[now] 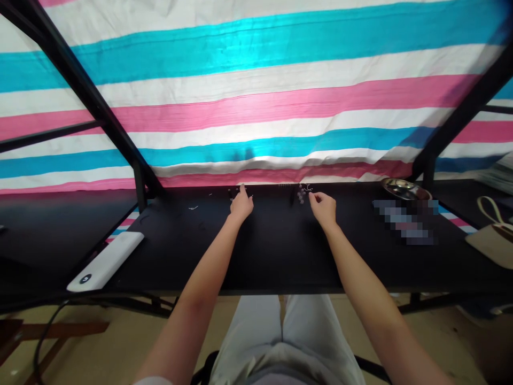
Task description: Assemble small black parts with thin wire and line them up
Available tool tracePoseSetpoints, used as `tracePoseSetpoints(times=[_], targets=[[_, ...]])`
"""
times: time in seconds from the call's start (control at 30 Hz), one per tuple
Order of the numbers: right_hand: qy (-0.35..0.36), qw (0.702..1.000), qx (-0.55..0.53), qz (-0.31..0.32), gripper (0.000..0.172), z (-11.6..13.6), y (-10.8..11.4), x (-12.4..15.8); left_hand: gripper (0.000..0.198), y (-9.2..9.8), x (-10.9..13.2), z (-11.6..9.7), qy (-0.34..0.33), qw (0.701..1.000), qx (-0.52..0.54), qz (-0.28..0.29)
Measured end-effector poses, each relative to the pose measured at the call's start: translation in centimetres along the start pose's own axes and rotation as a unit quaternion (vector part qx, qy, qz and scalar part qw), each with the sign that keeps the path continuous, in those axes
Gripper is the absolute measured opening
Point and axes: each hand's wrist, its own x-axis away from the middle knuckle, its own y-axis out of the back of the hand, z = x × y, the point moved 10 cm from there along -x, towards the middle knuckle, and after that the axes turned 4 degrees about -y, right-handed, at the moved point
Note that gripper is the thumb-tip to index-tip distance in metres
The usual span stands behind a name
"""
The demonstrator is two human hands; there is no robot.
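Note:
Near the far edge of the black table, my left hand (241, 206) has its index finger stretched forward and its thumb apart. Its fingertips are by some tiny dark items, partly covered by the hand. To the right, my right hand (324, 209) is closed in a pinch, and whatever is between its fingertips is too small to make out. Just left of that pinch lies a little cluster of clear beadlike pieces (301, 195). Thin white curled bits (308, 187) sit beside the cluster, close to my right fingertips.
A thin white strand (193, 207) lies left of my hands. On the table's left stands a long white device (106, 262); on the right are a shiny metal dish (405, 188) and a blurred-out object (404, 222). A beige pouch (491, 243) lies far right. Striped sheeting (256, 101) hangs behind.

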Motion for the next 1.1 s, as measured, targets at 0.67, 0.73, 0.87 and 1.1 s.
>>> tracePoseSetpoints(times=[0.67,0.73,0.87,1.1], targets=[[0.147,0.977,-0.135,-0.074,0.031,4.7,2.1,2.4,0.016,-0.7,1.1,-1.7,-0.069,0.935,0.341,-0.065],[0.174,0.972,-0.148,-0.050,0.029,6.2,1.6,3.4,0.016,-0.8,2.4,-2.5,-0.090,0.900,0.423,-0.053],[0.201,0.964,-0.168,0.046,0.026,8.5,-0.9,5.1,0.018,-0.9,4.4,-4.0,-0.131,0.857,0.498,-0.021],[0.116,0.935,-0.261,0.210,0.033,8.0,-4.7,6.2,0.023,-1.0,5.5,-5.5,-0.167,0.838,0.520,0.002]])
